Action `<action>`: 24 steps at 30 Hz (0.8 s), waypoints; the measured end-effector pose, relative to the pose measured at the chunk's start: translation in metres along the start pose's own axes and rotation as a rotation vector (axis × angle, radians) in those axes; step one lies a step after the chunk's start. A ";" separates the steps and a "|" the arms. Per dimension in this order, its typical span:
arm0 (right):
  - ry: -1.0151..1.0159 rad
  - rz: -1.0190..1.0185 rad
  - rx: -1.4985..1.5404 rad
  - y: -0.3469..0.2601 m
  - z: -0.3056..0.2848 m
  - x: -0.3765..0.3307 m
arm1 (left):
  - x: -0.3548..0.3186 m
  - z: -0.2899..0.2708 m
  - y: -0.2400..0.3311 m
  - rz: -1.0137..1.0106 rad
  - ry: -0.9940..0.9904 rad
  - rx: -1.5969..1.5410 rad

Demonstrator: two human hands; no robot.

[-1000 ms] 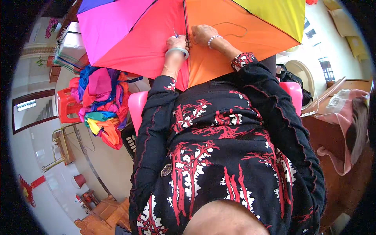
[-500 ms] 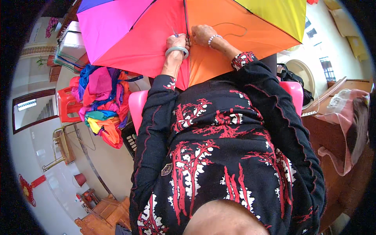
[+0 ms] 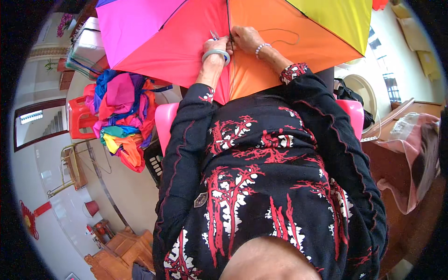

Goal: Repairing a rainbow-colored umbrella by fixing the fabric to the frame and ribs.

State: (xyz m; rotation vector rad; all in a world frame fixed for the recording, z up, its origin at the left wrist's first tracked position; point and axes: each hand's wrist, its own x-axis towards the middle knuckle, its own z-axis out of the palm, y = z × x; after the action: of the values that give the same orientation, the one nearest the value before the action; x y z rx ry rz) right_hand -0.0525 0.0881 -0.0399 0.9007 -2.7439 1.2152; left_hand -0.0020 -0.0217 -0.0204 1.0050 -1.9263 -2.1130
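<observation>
Both hands meet right on the umbrella's [image 3: 186,42] seam where the red panel turns orange. The left hand [image 3: 215,43] has its fingers curled down on the fabric, pinching the seam together with a small metal tool [image 3: 214,34] poking out above the knuckles, maybe scissors, too small to be sure. The right hand [image 3: 244,36] sits just beside it, touching, fingers bent and pressed onto the orange side. Can't tell if it's actually pinching anything. A thin thread [image 3: 280,33] loops away from it across the orange panel.

Bangle [image 3: 216,53] on the left wrist, bead bracelet [image 3: 261,47] on the right.

The umbrella is open and spread across the whole top of the view, its canopy edge hanging over the lap, so the hands work near the middle of the cloth, well in from the rim. The red-orange point of the edge drops down between the forearms.

Room-wise: to the left, a pile of coloured fabric [image 3: 122,116] on a red stool [image 3: 81,116], near but clear of the left elbow. To the right, a wooden table [image 3: 396,172] with a pink cloth [image 3: 410,158] on its edge, close to the right sleeve. The pink chair [image 3: 164,126] shows past both shoulders.
</observation>
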 end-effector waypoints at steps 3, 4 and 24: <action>0.010 -0.011 0.013 0.000 0.001 0.000 | -0.002 -0.001 0.001 -0.011 0.005 0.025; 0.017 -0.016 0.019 -0.001 0.001 0.000 | 0.000 0.000 0.000 -0.018 0.011 0.041; -0.130 0.126 -0.179 -0.011 -0.010 -0.001 | 0.028 0.006 -0.028 0.144 0.385 0.420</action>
State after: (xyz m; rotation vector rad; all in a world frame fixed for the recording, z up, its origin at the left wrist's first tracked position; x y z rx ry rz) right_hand -0.0481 0.0895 -0.0263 0.8287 -2.9938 0.9364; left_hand -0.0176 -0.0253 -0.0576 1.1902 -2.1910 -1.3425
